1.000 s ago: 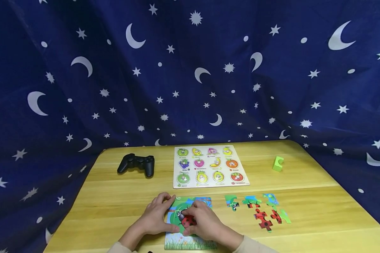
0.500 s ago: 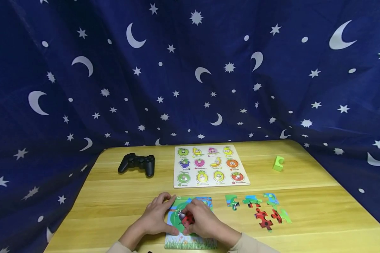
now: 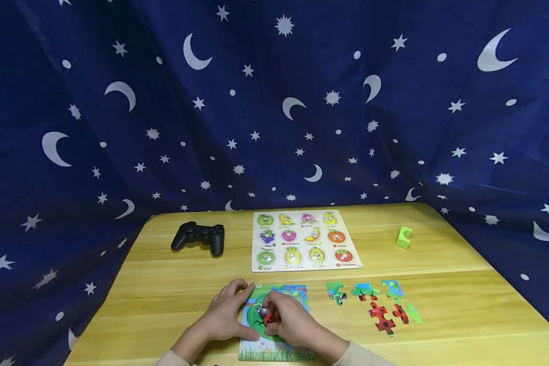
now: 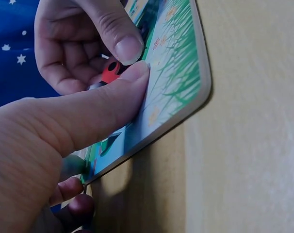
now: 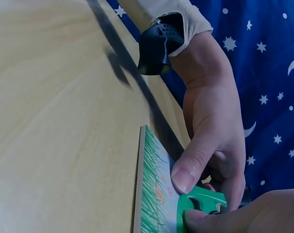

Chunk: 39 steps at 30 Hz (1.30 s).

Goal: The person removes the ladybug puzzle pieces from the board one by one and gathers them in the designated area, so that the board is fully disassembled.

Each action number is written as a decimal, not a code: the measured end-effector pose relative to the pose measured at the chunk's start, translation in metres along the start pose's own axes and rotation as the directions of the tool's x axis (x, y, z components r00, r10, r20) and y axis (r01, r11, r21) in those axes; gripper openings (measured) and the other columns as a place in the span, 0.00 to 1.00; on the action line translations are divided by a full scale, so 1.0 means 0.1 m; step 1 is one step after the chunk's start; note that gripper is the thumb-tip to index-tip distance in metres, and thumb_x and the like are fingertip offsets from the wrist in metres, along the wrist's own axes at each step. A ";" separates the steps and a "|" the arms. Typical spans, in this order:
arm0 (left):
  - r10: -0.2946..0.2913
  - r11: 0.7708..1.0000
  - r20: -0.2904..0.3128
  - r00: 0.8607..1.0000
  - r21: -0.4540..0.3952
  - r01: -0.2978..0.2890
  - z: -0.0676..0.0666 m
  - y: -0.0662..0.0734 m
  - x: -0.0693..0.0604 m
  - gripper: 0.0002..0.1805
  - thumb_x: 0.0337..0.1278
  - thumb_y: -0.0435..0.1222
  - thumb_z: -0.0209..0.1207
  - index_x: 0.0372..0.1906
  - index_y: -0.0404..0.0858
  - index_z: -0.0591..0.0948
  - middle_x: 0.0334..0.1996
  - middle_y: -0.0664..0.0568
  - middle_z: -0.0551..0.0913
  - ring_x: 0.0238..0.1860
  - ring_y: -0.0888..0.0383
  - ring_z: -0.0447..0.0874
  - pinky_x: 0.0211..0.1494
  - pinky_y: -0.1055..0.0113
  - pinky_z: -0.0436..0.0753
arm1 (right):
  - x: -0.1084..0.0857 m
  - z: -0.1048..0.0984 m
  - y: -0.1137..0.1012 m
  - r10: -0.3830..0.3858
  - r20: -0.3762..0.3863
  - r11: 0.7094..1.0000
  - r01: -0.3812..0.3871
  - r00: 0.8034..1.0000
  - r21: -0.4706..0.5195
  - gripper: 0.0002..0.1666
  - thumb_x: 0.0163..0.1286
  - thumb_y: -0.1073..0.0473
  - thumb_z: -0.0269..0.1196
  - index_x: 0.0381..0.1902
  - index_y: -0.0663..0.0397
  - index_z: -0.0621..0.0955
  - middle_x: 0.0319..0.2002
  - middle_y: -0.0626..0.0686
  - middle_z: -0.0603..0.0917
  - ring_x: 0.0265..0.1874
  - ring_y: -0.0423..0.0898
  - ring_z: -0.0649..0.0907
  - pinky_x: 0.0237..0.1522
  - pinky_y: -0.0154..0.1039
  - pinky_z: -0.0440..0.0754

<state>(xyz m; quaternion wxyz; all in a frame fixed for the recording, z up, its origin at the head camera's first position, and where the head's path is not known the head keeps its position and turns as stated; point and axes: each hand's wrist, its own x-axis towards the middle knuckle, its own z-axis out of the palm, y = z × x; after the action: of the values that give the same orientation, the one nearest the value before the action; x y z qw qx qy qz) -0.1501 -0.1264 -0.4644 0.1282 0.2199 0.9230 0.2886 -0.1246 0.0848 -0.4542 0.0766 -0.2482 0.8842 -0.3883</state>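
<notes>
1. Saw ladybird board (image 3: 276,352) lying near the front of the worktop (image 3: 132,315), under both hands.
2. Found ladybird piece (image 3: 270,316), partly hidden, pinched over the board in the grip of right hand (image 3: 290,317), thumb and bent fingers facing each other.
3. Saw left hand (image 3: 226,312) spread along the board's left side, grip loose, thumb on the board just beside the right thumb, fingers by the far-left corner.
4. Noted loose jigsaw pieces (image 3: 382,319) to the right.
5. Read small captions on fruit board (image 3: 304,264), beyond: "Strawberry", "Orange", seemingly "Persimmon"; could not make out others.
6. Spotted black controller (image 3: 199,236) farther left, green block (image 3: 402,238) farther right.
</notes>
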 end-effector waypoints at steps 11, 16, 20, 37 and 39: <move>-0.007 1.000 -0.020 1.000 -0.002 0.007 0.01 -0.03 0.00 0.62 0.30 0.62 0.76 0.74 0.38 0.65 0.67 0.45 0.64 0.68 0.44 0.62 0.62 0.40 0.65 | 0.01 0.02 -0.04 -0.010 0.001 0.999 0.010 1.000 -0.037 0.21 0.52 0.66 0.75 0.40 0.52 0.77 0.30 0.43 0.78 0.27 0.30 0.72 0.30 0.26 0.73; 0.002 1.000 -0.027 1.000 -0.002 -0.002 0.01 -0.02 -0.02 0.62 0.29 0.62 0.76 0.73 0.37 0.65 0.67 0.45 0.64 0.68 0.43 0.62 0.61 0.41 0.65 | 0.01 0.02 -0.06 -0.014 0.003 0.996 0.015 1.000 -0.087 0.22 0.52 0.64 0.76 0.41 0.52 0.77 0.31 0.43 0.79 0.28 0.30 0.73 0.31 0.27 0.73; 0.005 1.000 -0.027 1.000 -0.004 -0.005 0.01 -0.01 -0.04 0.62 0.29 0.62 0.76 0.73 0.37 0.65 0.67 0.44 0.64 0.68 0.43 0.62 0.61 0.40 0.65 | 0.00 0.03 -0.07 -0.022 -0.004 0.993 0.022 1.000 -0.114 0.22 0.51 0.62 0.77 0.40 0.52 0.77 0.31 0.42 0.78 0.28 0.30 0.72 0.30 0.26 0.73; 0.016 1.000 -0.026 1.000 -0.015 -0.016 0.03 -0.03 -0.03 0.62 0.30 0.63 0.75 0.74 0.38 0.65 0.67 0.45 0.64 0.67 0.44 0.62 0.62 0.41 0.64 | -0.23 -0.18 0.04 0.045 -0.106 0.999 -0.047 0.993 -0.013 0.21 0.52 0.60 0.76 0.43 0.55 0.80 0.31 0.44 0.77 0.27 0.32 0.71 0.29 0.28 0.71; 0.017 1.000 -0.026 1.000 -0.015 -0.018 0.02 -0.03 -0.02 0.63 0.30 0.63 0.75 0.74 0.38 0.65 0.66 0.45 0.64 0.67 0.45 0.62 0.62 0.42 0.65 | -0.36 -0.36 0.15 0.080 -0.161 0.997 -0.079 0.984 0.011 0.23 0.50 0.59 0.76 0.44 0.56 0.81 0.31 0.45 0.77 0.28 0.33 0.72 0.30 0.29 0.73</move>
<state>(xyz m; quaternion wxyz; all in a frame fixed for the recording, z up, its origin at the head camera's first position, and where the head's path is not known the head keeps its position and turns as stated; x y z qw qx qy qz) -0.1486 -0.1284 -0.4672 0.1155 0.2233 0.9203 0.2998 -0.1109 0.1349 -0.4422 0.0210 -0.1805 0.8958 -0.4057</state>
